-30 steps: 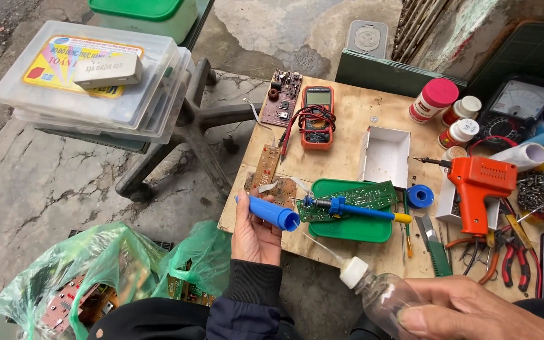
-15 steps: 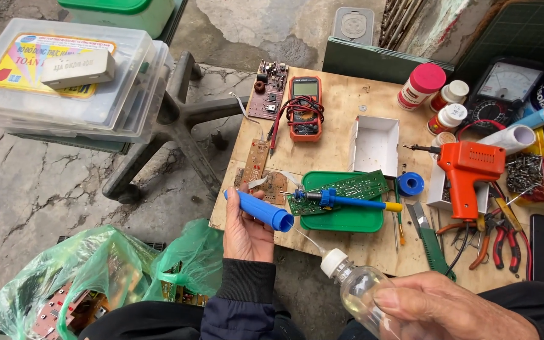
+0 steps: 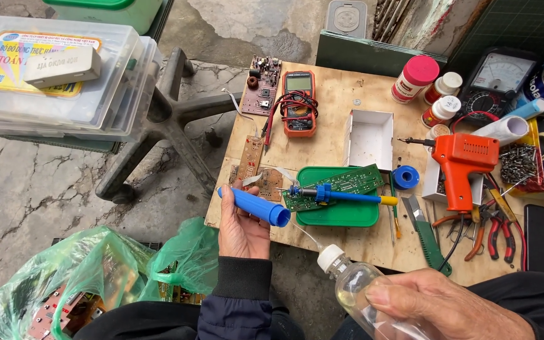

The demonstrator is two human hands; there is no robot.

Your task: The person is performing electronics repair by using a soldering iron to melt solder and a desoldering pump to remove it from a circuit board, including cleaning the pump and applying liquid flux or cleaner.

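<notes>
My left hand (image 3: 242, 225) grips a blue tube-shaped tool (image 3: 253, 206) by its middle, held level just off the near left corner of the wooden board (image 3: 328, 126). My right hand (image 3: 448, 307) holds a clear plastic bottle (image 3: 360, 291) with a white cap, tilted so a thin tube from the cap runs toward the blue tool's open end. Beyond them a green tray (image 3: 341, 213) carries a green circuit board (image 3: 338, 186), with a blue-handled soldering iron (image 3: 338, 196) lying across it.
An orange multimeter (image 3: 299, 101), small circuit boards (image 3: 260, 93), a white open box (image 3: 369, 137), an orange soldering gun (image 3: 464, 167), jars, pliers and a solder spool (image 3: 405, 177) crowd the board. Clear plastic boxes (image 3: 58, 82) sit left; green bags (image 3: 83, 283) lie near left.
The bottle in my right hand has come up and leftward, closer to the blue tool. My left hand keeps the tool in about the same spot.
</notes>
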